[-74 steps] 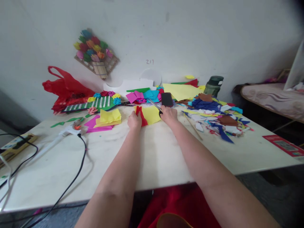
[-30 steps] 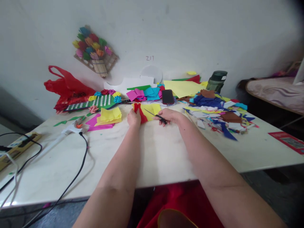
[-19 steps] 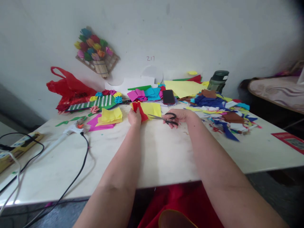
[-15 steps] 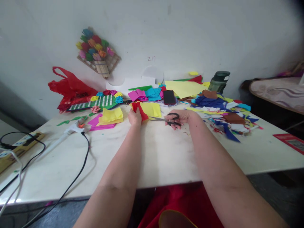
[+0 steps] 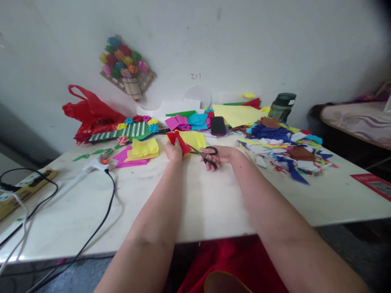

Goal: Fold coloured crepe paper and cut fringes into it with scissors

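Note:
My left hand [image 5: 173,151] is closed on a piece of red paper [image 5: 182,143] above the middle of the table. A sheet of yellow paper [image 5: 197,140] lies just behind it. My right hand [image 5: 217,156] has its fingers in the black handles of a pair of scissors [image 5: 200,153]. The blades are parted and point left, their tips at the right edge of the red paper. Whether they touch it I cannot tell. Left of my left hand are folded yellow paper [image 5: 143,148] and magenta paper [image 5: 122,157].
A heap of coloured scraps [image 5: 287,142] covers the right side. Behind my hands lie a phone [image 5: 218,126] and pale yellow sheets [image 5: 238,115]. A green bottle [image 5: 282,106] stands at the back right. At left are a red bag [image 5: 91,110], a power strip [image 5: 27,193] and cables.
My right hand has moved left with the scissors, whose blades are now parted and nearer the red paper. My left hand has barely moved.

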Motion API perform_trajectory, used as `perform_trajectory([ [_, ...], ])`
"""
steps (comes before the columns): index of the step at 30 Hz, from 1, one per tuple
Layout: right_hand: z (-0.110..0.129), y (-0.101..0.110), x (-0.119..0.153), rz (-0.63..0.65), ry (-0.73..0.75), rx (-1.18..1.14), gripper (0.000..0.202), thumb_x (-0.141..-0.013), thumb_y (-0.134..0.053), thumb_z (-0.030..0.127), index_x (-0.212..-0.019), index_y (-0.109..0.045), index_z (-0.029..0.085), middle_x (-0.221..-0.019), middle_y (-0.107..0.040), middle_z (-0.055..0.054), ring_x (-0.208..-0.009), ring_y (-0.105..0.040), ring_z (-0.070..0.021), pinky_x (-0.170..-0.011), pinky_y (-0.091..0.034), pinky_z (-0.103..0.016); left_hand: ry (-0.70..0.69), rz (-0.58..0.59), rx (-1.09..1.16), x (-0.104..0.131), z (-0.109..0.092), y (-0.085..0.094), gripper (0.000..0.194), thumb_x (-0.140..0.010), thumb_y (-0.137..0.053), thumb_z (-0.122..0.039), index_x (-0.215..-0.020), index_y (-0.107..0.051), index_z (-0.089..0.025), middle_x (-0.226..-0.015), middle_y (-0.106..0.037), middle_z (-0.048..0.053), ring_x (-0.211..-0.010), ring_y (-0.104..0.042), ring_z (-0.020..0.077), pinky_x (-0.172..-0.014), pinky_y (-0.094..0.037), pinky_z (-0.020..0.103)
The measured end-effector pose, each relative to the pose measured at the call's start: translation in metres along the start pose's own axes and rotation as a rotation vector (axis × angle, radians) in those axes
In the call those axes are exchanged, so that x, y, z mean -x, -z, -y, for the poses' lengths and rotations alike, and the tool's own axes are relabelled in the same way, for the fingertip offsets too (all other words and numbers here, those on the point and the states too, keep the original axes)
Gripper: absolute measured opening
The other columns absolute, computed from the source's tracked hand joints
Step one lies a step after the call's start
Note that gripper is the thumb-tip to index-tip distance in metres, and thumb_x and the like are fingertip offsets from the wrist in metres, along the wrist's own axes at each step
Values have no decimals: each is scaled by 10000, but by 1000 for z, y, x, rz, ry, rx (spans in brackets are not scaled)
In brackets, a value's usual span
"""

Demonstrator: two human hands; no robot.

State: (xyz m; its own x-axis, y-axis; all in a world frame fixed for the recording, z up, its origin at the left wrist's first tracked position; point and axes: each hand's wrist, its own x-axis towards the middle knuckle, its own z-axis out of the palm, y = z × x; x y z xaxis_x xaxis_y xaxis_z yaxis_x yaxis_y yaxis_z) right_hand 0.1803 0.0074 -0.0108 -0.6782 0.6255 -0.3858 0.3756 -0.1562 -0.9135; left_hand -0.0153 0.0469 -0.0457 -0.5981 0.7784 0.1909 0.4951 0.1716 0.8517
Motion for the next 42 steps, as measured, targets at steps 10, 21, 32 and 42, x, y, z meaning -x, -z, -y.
perform_trajectory([
  [10,-2,-1,-8,-29,62,-32,504,-760,-460,615,-875,-514,126,-576,-613,-43,-435,-571,-122,-306,-341,-164,16,-51,139,-1,2,-4,286,-801,-448,-383,-881,-592,-149,-905,-641,122,-876,-610,233,-790,-469,331],
  [21,3,-8,-7,-119,120,-22,504,-726,-496,630,-861,-519,145,-552,-585,-18,-414,-542,-110,-310,-320,-167,36,-111,291,-9,7,-12,226,-772,-513,-363,-771,-560,-143,-810,-620,120,-831,-618,248,-801,-462,381],
  [32,6,-13,-11,-152,112,-10,466,-748,-490,606,-842,-498,150,-538,-570,-7,-404,-524,-95,-307,-308,-164,65,-147,338,-14,12,-17,237,-761,-517,-381,-777,-569,-150,-794,-617,102,-828,-616,239,-805,-465,375],
  [42,6,-15,-11,-203,136,-14,445,-755,-507,581,-848,-509,145,-526,-555,4,-394,-503,-85,-311,-289,-166,83,-150,315,-14,12,-16,267,-764,-508,-384,-800,-588,-132,-837,-629,132,-873,-615,261,-818,-462,391],
])
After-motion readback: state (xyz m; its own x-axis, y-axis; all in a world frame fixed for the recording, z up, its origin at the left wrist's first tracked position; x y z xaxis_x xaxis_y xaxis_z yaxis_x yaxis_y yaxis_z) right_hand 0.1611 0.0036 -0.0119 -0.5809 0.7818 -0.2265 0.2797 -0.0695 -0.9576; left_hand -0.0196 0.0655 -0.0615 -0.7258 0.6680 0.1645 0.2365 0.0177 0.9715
